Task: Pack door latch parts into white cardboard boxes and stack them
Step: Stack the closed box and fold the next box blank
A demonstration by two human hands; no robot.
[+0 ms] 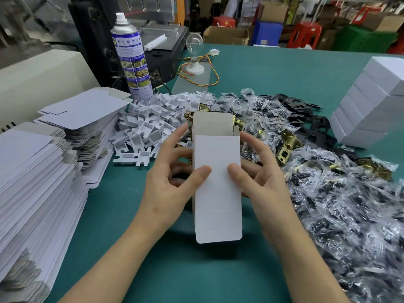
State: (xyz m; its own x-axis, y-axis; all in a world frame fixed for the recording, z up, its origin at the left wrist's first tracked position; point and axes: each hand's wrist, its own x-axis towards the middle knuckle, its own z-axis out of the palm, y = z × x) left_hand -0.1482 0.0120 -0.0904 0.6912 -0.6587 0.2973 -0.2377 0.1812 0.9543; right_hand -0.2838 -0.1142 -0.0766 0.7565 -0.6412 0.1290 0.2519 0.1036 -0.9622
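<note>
Left hand (168, 186): grips the left edge of the box (216, 193), thumb flat on its white front face, fingers curled round behind it.
Right hand (262, 182): grips the right edge the same way, thumb on the front face opposite the left thumb, fingers behind.
Box: a tall white carton held between both hands, just above the green table (196, 270). Its far end is open, with the grey inside of the flap showing. A rounded flap sticks out at the near end.
Behind the box: a heap of white plastic inserts (153, 119) to the left and brass latches (288, 143) to the right, both close to the fingertips.
Right of the hands: a broad spread of clear bags (349, 204) holding dark small parts, reaching the near table edge. Black plates (306, 106) lie beyond them.
Far right: a leaning stack of closed white boxes (369, 101), well apart from the hands.
Left of the hands: two tall stacks of flat box blanks (32, 182), one near and one further back.
Far side: a spray can (132, 55) standing upright and a clear bulb (194, 51) in a white socket with coloured wires.
</note>
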